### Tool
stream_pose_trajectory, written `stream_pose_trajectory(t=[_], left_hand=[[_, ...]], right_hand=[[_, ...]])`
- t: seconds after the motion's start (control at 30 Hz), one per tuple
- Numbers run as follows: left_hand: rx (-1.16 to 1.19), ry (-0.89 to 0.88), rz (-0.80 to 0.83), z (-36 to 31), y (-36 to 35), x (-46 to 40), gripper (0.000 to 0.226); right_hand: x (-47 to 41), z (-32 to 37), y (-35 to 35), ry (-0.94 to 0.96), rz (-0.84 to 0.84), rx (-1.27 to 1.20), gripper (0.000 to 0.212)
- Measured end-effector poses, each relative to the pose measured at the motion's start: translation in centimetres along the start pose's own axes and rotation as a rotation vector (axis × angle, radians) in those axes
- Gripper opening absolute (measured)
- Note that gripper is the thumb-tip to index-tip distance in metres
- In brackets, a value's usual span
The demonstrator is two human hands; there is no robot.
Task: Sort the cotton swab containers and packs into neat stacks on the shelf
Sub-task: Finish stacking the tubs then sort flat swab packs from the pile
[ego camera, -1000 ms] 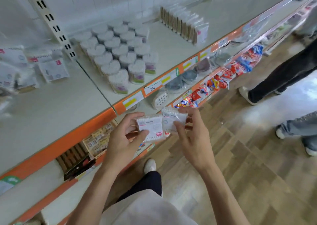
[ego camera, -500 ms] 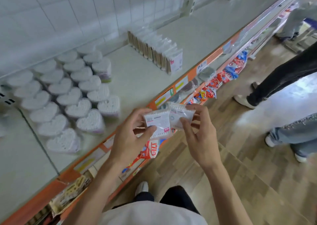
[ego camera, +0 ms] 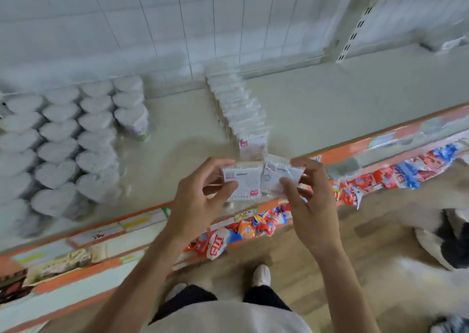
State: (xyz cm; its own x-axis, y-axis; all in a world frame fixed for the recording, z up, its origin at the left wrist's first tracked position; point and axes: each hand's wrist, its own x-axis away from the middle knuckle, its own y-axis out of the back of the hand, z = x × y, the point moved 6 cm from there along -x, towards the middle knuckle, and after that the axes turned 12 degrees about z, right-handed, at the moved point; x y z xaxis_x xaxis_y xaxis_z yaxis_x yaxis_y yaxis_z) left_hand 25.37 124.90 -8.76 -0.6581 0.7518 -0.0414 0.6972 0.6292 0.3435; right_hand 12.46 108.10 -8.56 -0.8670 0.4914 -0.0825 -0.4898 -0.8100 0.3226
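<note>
Left hand (ego camera: 200,200) pinches flat swab pack (ego camera: 245,182), right hand (ego camera: 308,205) pinches second pack (ego camera: 278,177), edges touching, just in front of upright pack row (ego camera: 241,119). Row's long axis runs from shelf (ego camera: 317,119) lip back to wall, so front slot sits dead ahead, roughly equal reach for both hands. Packs crinkly plastic, thin, rectangular. Heart-shaped containers (ego camera: 76,144) well left of row, rigid, stacked. Pretty blurry tbh.

Rear wall (ego camera: 177,22) was white-tiled. Slotted upright (ego camera: 355,20) stood at right. Floor (ego camera: 380,231) was wood-patterned plank. Shelf edging (ego camera: 355,149) was orange.
</note>
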Motion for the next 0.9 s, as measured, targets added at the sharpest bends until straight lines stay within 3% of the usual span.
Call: stream_pose_trajectory(t=[0.27, 0.9], left_hand=[[-0.079, 0.045, -0.281, -2.0, -3.1, -2.4, 0.025], [-0.122, 0.147, -0.389, 0.7, -4.6, -6.0, 0.031]], right_hand=[[-6.4, -2.0, 6.0, -0.002, 0.242, 0.018, 0.028], [-10.0, -4.0, 6.7, 0.028, 0.358, 0.025, 0.025]])
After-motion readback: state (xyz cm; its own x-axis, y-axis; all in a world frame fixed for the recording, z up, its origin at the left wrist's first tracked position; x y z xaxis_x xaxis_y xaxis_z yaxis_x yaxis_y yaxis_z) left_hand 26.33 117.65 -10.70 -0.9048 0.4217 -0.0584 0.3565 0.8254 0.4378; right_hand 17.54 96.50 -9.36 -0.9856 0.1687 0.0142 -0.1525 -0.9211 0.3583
